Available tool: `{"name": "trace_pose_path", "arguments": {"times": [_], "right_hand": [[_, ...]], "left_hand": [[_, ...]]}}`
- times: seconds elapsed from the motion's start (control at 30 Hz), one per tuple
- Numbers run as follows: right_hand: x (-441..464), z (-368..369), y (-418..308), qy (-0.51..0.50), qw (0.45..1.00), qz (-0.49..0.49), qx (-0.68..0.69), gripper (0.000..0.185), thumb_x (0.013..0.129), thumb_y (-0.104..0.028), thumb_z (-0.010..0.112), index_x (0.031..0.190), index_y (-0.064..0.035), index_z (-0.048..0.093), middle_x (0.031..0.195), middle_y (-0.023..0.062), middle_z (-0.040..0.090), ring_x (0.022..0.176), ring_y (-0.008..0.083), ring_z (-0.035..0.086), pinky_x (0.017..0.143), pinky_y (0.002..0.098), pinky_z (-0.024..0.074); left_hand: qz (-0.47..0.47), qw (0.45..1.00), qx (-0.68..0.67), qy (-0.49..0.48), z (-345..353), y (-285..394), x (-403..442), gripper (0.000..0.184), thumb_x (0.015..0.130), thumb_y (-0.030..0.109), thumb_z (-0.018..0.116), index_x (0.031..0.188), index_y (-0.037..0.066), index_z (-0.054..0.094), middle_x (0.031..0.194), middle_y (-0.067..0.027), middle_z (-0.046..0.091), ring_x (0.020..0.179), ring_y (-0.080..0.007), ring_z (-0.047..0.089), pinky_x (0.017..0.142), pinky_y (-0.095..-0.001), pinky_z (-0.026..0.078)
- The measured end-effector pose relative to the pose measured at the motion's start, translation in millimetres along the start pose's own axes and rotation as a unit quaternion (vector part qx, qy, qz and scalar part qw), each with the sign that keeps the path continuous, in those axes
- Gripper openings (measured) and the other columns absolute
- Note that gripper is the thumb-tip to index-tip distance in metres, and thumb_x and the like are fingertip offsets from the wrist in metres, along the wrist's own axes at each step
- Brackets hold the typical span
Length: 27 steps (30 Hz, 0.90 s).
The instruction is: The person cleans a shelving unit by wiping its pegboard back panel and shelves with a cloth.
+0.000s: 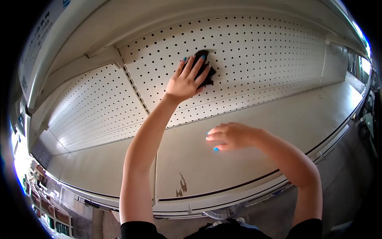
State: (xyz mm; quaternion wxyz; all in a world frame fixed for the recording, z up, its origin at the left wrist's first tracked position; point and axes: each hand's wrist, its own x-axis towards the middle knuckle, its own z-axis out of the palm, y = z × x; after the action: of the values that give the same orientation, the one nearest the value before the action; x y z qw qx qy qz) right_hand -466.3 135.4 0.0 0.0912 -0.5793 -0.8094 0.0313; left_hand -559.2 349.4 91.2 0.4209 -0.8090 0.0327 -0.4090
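Against the white perforated back panel (246, 51), my left hand (186, 81) presses a black cloth (206, 71) flat, its fingers spread over it. Part of the cloth shows above and to the right of the fingers. My right hand (232, 135) hovers over or rests on the pale shelf (199, 159); contact cannot be made out. Its fingers are apart, point left and hold nothing. Both hands have blue nails.
A dark scuffed patch (182, 185) marks the shelf near its front edge. A slotted upright (135, 89) divides the panels. Another shelf (159, 16) overhangs the top. Grey floor (342, 175) shows at the right.
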Motion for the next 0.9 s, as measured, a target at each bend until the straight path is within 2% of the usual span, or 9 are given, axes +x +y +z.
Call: {"name": "trace_pose_path", "arguments": {"times": [0.13, 0.2, 0.37, 0.47, 0.53, 0.57, 0.6, 0.77, 0.9], "right_hand": [[-2, 5, -1, 0.005, 1.0, -0.002, 0.002, 0.042, 0.091, -0.031, 0.054, 0.129, -0.0146, 0.051, 0.136, 0.0049, 0.046, 0.123, 0.0241, 0.045, 0.103, 0.04, 0.0357], [-1, 8, 2, 0.011, 1.0, -0.009, -0.004, 0.042, 0.091, -0.031, 0.053, 0.13, -0.0144, 0.05, 0.137, 0.0048, 0.045, 0.123, 0.0247, 0.045, 0.104, 0.0404, 0.0351], [-5, 8, 2, 0.015, 1.0, -0.003, 0.009, 0.042, 0.092, -0.033, 0.052, 0.13, -0.0146, 0.049, 0.137, 0.0064, 0.045, 0.125, 0.0253, 0.042, 0.105, 0.0428, 0.0332], [-6, 3, 8, -0.01, 0.999, 0.003, 0.037, 0.048, 0.092, -0.039, 0.051, 0.133, -0.0156, 0.046, 0.141, 0.0075, 0.041, 0.13, 0.0266, 0.037, 0.108, 0.0451, 0.0277], [-6, 3, 16, -0.01, 1.0, 0.002, 0.022, 0.054, 0.091, -0.046, 0.049, 0.136, -0.0164, 0.043, 0.144, 0.0082, 0.037, 0.134, 0.0273, 0.032, 0.111, 0.0464, 0.0235], [-6, 9, 23, 0.001, 1.0, 0.0, 0.0, 0.058, 0.091, -0.05, 0.048, 0.138, -0.0166, 0.041, 0.146, 0.0086, 0.034, 0.136, 0.0275, 0.029, 0.111, 0.0469, 0.0216], [-6, 13, 27, 0.011, 1.0, -0.003, -0.022, 0.062, 0.09, -0.055, 0.047, 0.139, -0.0167, 0.04, 0.147, 0.009, 0.032, 0.137, 0.0278, 0.026, 0.112, 0.0474, 0.0197], [-5, 5, 20, -0.036, 0.998, 0.046, 0.0, 0.069, 0.089, -0.057, 0.047, 0.143, -0.0163, 0.034, 0.149, 0.0092, 0.027, 0.139, 0.0289, 0.022, 0.113, 0.0462, 0.0165], [-5, 4, 18, -0.039, 0.998, 0.05, 0.009, 0.07, 0.089, -0.057, 0.048, 0.142, -0.0142, 0.034, 0.15, 0.0091, 0.027, 0.14, 0.0284, 0.021, 0.113, 0.0465, 0.0167]], "left_hand": [[-0.027, 0.997, 0.049, 0.048, 8, 21, 5, 0.065, 0.07, 0.039, 0.069, 0.129, 0.018, 0.051, 0.136, -0.0105, 0.046, 0.124, -0.0311, 0.045, 0.1, -0.0446, 0.041], [0.024, 0.998, 0.031, 0.058, 18, 32, -3, 0.06, 0.067, 0.035, 0.07, 0.125, 0.021, 0.056, 0.132, -0.0058, 0.05, 0.125, -0.0281, 0.046, 0.098, -0.043, 0.042], [0.234, 0.97, 0.061, 0.028, 36, 69, -26, 0.035, 0.085, 0.026, 0.055, 0.12, 0.02, 0.059, 0.126, 0.0005, 0.055, 0.12, -0.0237, 0.05, 0.1, -0.0393, 0.041], [0.247, 0.969, 0.002, 0.02, 40, 52, -15, 0.037, 0.086, 0.023, 0.055, 0.122, 0.017, 0.056, 0.129, -0.0019, 0.053, 0.122, -0.0255, 0.048, 0.102, -0.0403, 0.039], [0.168, 0.985, 0.026, 0.031, 20, 19, 6, 0.054, 0.071, 0.036, 0.068, 0.121, 0.017, 0.056, 0.128, -0.0059, 0.053, 0.12, -0.0289, 0.049, 0.102, -0.0443, 0.039], [0.097, 0.988, 0.046, 0.111, 22, 2, 17, 0.065, 0.062, 0.039, 0.074, 0.12, 0.017, 0.057, 0.132, -0.0074, 0.05, 0.122, -0.0296, 0.047, 0.102, -0.0455, 0.038], [0.043, 0.996, 0.016, 0.077, 7, -15, 27, 0.07, 0.063, 0.038, 0.074, 0.128, 0.021, 0.053, 0.135, -0.0087, 0.049, 0.124, -0.0311, 0.046, 0.102, -0.0462, 0.039], [-0.05, 0.995, 0.029, 0.085, 5, -4, 40, 0.067, 0.065, 0.034, 0.073, 0.128, 0.02, 0.054, 0.135, -0.0089, 0.048, 0.123, -0.0325, 0.047, 0.102, -0.0472, 0.039], [0.107, 0.991, 0.021, 0.082, 47, 54, 8, 0.054, 0.073, 0.032, 0.066, 0.125, 0.02, 0.055, 0.132, -0.0027, 0.051, 0.124, -0.026, 0.046, 0.099, -0.0404, 0.042]]}}
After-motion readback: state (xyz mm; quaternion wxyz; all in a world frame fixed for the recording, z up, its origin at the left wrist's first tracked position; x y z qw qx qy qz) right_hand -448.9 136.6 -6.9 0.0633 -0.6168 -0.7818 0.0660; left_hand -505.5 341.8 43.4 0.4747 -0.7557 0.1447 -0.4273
